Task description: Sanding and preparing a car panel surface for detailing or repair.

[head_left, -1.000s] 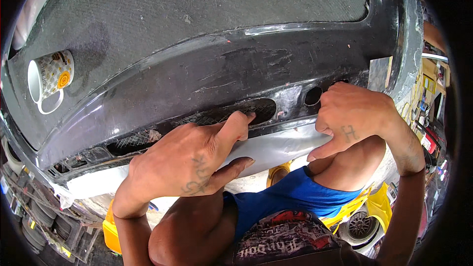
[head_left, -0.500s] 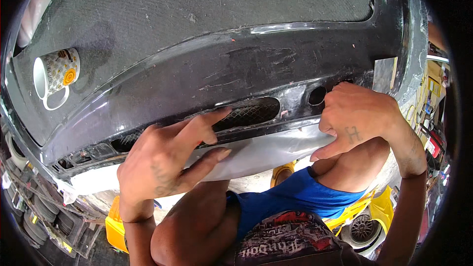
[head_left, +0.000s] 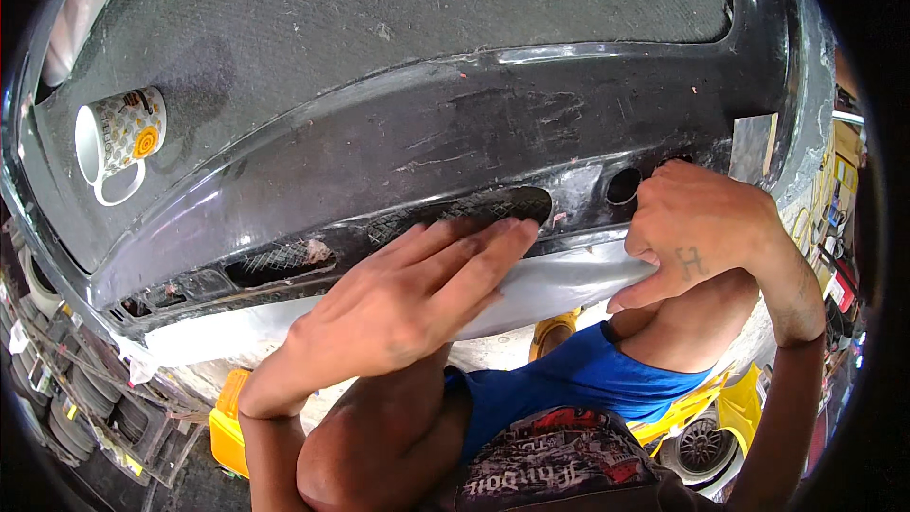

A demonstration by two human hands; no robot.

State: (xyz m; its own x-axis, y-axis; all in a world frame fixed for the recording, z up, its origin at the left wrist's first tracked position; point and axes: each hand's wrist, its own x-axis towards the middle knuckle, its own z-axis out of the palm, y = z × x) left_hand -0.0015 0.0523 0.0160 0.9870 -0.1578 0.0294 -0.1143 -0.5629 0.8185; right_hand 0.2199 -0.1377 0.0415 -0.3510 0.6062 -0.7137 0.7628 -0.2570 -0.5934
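Silver-grey, thin, glossy sheeting (head_left: 559, 296) is running along the lower edge of a black, scuffed vehicle-body panel (head_left: 341, 156). The left hand (head_left: 408, 299) is lying flat above the sheeting, its fingers stretching straight and close together, their tips covering part of an oblong, mesh-backed opening (head_left: 527, 201). Near the panel's right end, the right hand (head_left: 706, 223) is curling beside a round, dark hole (head_left: 624, 186); the sheeting's end is reaching between its thumb and bent index finger, though I cannot tell whether they are pinching it. Toward the left edge of the dark grey, textured surface (head_left: 427, 0), a white, yellow-patterned mug (head_left: 123, 137) is facing its mouth leftward, its depths staying hidden.
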